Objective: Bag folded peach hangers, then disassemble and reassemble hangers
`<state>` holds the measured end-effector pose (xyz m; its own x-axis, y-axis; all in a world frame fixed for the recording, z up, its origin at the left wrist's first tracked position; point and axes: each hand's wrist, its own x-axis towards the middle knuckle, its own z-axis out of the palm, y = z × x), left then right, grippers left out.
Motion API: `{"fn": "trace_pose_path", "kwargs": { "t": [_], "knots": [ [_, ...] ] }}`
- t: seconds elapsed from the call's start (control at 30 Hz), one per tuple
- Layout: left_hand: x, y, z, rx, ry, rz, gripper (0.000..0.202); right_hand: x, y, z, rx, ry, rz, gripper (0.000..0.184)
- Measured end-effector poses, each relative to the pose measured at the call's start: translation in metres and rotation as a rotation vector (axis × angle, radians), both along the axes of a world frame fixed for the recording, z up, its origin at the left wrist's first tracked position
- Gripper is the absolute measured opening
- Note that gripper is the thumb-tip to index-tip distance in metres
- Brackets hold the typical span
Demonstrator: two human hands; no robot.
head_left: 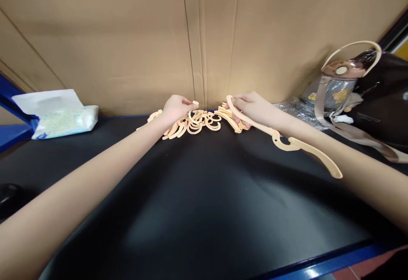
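Observation:
My left hand [177, 106] reaches over a pile of cream plastic hooks [197, 123] at the back of the black table. Its thumb and fingers pinch a cream plastic hook [195, 103], of which only the rounded end shows clearly. My right hand [251, 106] is closed around one end of a cream plastic hanger body [261, 127]. This long piece slants towards me, with a curved notch in its middle. Under and beside the right hand lie more cream hanger pieces [234, 123], partly hidden by the fingers.
A cardboard sheet [127, 38] rises behind the black table [197, 212]. On the left lies a pack of wipes [66, 118]. A strapped water bottle [341, 84], clear plastic wrap [295, 112] and a dark bag [385, 101] are on the right.

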<state>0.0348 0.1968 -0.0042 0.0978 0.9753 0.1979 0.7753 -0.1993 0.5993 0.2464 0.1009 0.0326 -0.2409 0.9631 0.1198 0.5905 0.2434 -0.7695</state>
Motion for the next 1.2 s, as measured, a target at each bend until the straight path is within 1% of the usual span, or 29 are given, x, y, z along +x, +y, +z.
{"fn": "trace_pose_path", "kwargs": {
  "t": [0.03,0.1,0.2,0.3,0.37,0.43,0.53,0.67,0.77,0.87,0.97,1.03,1.07,1.1,1.13,1.17,1.2],
  "knots": [
    [0.0,0.003,-0.003,0.007,0.028,0.015,0.031,-0.001,-0.001,0.001,-0.008,0.023,-0.004,0.04],
    [-0.002,-0.001,-0.005,0.035,0.101,0.03,0.042,-0.001,0.0,0.001,-0.024,0.063,-0.032,0.039],
    [-0.009,-0.021,0.0,0.073,0.234,0.003,0.047,0.001,0.005,-0.001,-0.04,0.138,-0.102,0.037],
    [-0.021,-0.046,0.003,0.106,0.41,-0.1,0.04,0.003,0.013,-0.004,-0.052,0.27,-0.147,0.034],
    [-0.028,-0.059,-0.001,0.226,0.615,-0.225,0.039,0.003,0.017,-0.005,-0.067,0.389,-0.15,0.032],
    [-0.031,-0.067,-0.007,0.312,0.729,-0.322,0.033,0.004,0.018,-0.007,-0.093,0.513,-0.132,0.03],
    [-0.027,-0.07,-0.014,0.334,0.734,-0.358,0.023,0.003,0.017,-0.008,-0.141,0.642,-0.122,0.026],
    [-0.02,-0.068,-0.016,0.326,0.694,-0.338,0.027,0.002,0.018,-0.011,-0.162,0.705,-0.115,0.024],
    [-0.018,-0.067,-0.017,0.308,0.629,-0.322,0.026,0.002,0.018,-0.014,-0.188,0.733,-0.084,0.023],
    [-0.019,-0.066,-0.02,0.279,0.517,-0.296,0.026,0.002,0.018,-0.014,-0.224,0.746,-0.07,0.024],
    [-0.02,-0.069,-0.019,0.246,0.334,-0.232,0.028,0.001,0.015,-0.015,-0.263,0.78,-0.073,0.026],
    [-0.021,-0.075,-0.015,0.204,0.208,-0.207,0.038,0.0,0.014,-0.016,-0.261,0.816,-0.088,0.025],
    [-0.022,-0.079,-0.012,0.151,0.132,-0.219,0.048,-0.001,0.014,-0.017,-0.246,0.832,-0.104,0.023],
    [-0.023,-0.083,-0.009,0.052,0.018,-0.244,0.058,-0.002,0.014,-0.018,-0.22,0.843,-0.123,0.022],
    [-0.025,-0.088,-0.006,-0.09,-0.138,-0.274,0.067,-0.003,0.014,-0.02,-0.185,0.846,-0.147,0.02],
    [-0.026,-0.093,-0.004,-0.254,-0.325,-0.294,0.07,-0.004,0.014,-0.022,-0.142,0.83,-0.173,0.017],
    [-0.028,-0.098,-0.003,-0.415,-0.519,-0.292,0.066,-0.005,0.014,-0.024,-0.094,0.784,-0.195,0.015]
  ]
}}
